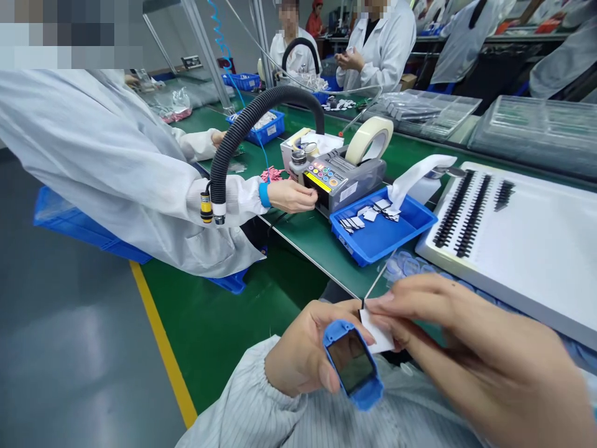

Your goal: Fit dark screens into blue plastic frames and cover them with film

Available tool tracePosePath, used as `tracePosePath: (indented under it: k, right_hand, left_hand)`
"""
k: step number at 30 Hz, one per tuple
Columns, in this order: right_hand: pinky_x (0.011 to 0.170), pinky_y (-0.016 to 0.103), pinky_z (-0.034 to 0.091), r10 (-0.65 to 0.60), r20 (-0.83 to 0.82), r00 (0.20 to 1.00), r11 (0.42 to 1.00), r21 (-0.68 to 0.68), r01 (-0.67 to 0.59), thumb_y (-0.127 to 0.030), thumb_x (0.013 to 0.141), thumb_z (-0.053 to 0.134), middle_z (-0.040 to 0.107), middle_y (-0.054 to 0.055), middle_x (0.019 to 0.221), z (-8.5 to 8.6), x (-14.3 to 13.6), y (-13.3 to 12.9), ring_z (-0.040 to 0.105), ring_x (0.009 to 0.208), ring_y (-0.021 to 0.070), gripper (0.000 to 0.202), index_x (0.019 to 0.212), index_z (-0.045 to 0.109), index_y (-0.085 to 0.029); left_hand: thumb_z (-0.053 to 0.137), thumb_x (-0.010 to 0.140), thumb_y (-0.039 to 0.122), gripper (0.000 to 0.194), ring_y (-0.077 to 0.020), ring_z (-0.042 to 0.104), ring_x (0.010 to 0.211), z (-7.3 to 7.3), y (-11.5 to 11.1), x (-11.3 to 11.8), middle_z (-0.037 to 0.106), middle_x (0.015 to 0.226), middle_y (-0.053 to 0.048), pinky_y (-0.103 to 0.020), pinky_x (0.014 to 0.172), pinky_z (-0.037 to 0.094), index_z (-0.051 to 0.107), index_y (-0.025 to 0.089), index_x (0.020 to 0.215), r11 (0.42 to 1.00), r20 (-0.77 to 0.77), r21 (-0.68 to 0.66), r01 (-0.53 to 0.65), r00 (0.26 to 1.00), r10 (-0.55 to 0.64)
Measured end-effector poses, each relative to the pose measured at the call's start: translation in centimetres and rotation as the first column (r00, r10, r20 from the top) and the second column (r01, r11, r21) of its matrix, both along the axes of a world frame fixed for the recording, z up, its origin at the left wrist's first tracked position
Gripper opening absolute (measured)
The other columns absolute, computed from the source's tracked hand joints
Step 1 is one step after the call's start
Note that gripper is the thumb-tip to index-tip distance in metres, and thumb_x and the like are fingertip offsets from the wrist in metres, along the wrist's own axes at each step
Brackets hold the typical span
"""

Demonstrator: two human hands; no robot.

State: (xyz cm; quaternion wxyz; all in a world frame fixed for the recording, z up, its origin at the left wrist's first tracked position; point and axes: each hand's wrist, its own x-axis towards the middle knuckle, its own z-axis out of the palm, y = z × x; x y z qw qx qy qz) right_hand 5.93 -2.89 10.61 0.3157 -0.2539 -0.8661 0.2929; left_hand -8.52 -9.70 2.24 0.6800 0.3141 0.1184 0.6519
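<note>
In the lower middle, my left hand [298,351] grips a small blue casing [366,395] with a dark rectangular screen [352,361] set in it. Just right of the casing is a flat white rectangular piece [379,333] with a black edge. My right hand [485,348] pinches it between thumb and fingers, and the left fingertips touch its near side. A thin pale strip [374,283] rises from beside that piece; how it is attached I cannot tell. Beyond my hands, a blue tray [368,252] holds several small white pieces with black edges.
A co-worker's hand [293,196] reaches to a tape dispenser [336,177] at the left. A black hose [261,102] arches over the bench. Round clear discs [405,266] lie before a white board [527,249] with rows of black parts [452,211]. Clear trays [536,127] stand behind.
</note>
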Motion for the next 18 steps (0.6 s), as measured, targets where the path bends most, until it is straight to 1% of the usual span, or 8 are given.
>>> tracePosePath:
  k: [2,5,6,8,10,12,15,18]
  right_hand:
    - [0.062,0.023,0.059,-0.035,-0.030,0.999,0.972,-0.235,0.027,-0.030,0.081,0.065,0.069,-0.004,0.087,-0.2,0.2,0.3,0.068,0.075,0.0149,0.014,0.093,0.060,-0.035]
    - [0.057,0.022,0.060,-0.062,-0.099,0.993,0.828,-0.561,-0.004,-0.031,0.074,0.073,0.069,-0.004,0.080,-0.3,0.5,0.8,0.068,0.067,0.0145,0.024,0.093,0.059,-0.032]
    - [0.055,0.021,0.059,-0.077,-0.118,0.990,0.784,-0.621,-0.013,-0.029,0.073,0.075,0.069,-0.004,0.078,-0.3,0.6,0.9,0.068,0.063,0.0140,0.025,0.092,0.059,-0.030]
    - [0.053,0.019,0.059,-0.111,-0.149,0.983,0.741,-0.671,-0.018,-0.026,0.071,0.076,0.069,-0.004,0.076,-0.3,0.8,0.8,0.067,0.059,0.0127,0.025,0.089,0.059,-0.028]
    - [0.054,0.018,0.058,-0.146,-0.164,0.976,0.747,-0.665,-0.001,-0.026,0.071,0.076,0.069,-0.003,0.074,-0.4,1.0,0.6,0.066,0.059,0.0120,0.022,0.085,0.059,-0.026]
    - [0.055,0.016,0.057,-0.182,-0.153,0.971,0.782,-0.621,0.049,-0.026,0.073,0.074,0.069,-0.003,0.073,-0.6,1.5,0.2,0.067,0.062,0.0122,0.018,0.084,0.059,-0.025]
    - [0.058,0.014,0.057,-0.226,-0.118,0.967,0.857,-0.496,0.140,-0.025,0.079,0.069,0.070,-0.003,0.076,-0.9,2.3,-0.4,0.069,0.070,0.0122,0.012,0.085,0.059,-0.026]
    - [0.062,0.012,0.056,-0.222,-0.120,0.968,0.894,-0.420,0.153,-0.022,0.083,0.064,0.068,-0.006,0.078,-1.2,3.3,-0.5,0.068,0.071,0.0094,0.013,0.091,0.057,-0.030]
  left_hand:
    - [0.077,0.059,0.050,0.039,-0.0230,0.061,0.084,0.0,0.2,-0.2,0.062,0.093,-0.007,-0.044,0.084,0.045,0.074,0.030,0.093,0.998,-0.070,0.057,0.023,0.997,-0.019]
    - [0.076,0.060,0.051,0.040,-0.0232,0.058,0.092,0.1,0.5,-0.4,0.062,0.094,-0.007,-0.044,0.089,0.043,0.073,0.033,0.095,0.994,-0.189,0.072,0.077,0.980,-0.062]
    - [0.076,0.060,0.051,0.040,-0.0233,0.056,0.095,0.1,0.5,-0.4,0.061,0.095,-0.007,-0.044,0.091,0.042,0.073,0.034,0.096,0.993,-0.204,0.078,0.088,0.976,-0.070]
    - [0.075,0.060,0.052,0.040,-0.0234,0.055,0.096,0.2,0.5,-0.2,0.059,0.095,-0.006,-0.046,0.092,0.042,0.072,0.035,0.096,0.992,-0.206,0.087,0.095,0.976,-0.075]
    - [0.075,0.061,0.052,0.040,-0.0231,0.055,0.095,0.4,0.6,0.0,0.058,0.095,-0.006,-0.045,0.090,0.042,0.072,0.035,0.097,0.991,-0.222,0.075,0.108,0.971,-0.088]
    - [0.076,0.060,0.050,0.039,-0.0228,0.056,0.093,0.5,0.7,0.2,0.058,0.096,-0.007,-0.043,0.088,0.042,0.073,0.032,0.095,0.992,-0.245,0.034,0.118,0.964,-0.106]
    - [0.084,0.051,0.041,0.045,-0.0211,0.055,0.090,0.6,1.0,0.6,0.060,0.099,-0.006,-0.039,0.087,0.041,0.074,0.030,0.092,0.995,-0.240,0.009,0.104,0.966,-0.099]
    - [0.089,0.042,0.034,0.051,-0.0195,0.054,0.089,0.6,1.5,1.3,0.060,0.101,-0.005,-0.036,0.087,0.040,0.075,0.030,0.091,0.993,-0.235,-0.012,0.121,0.965,-0.120]
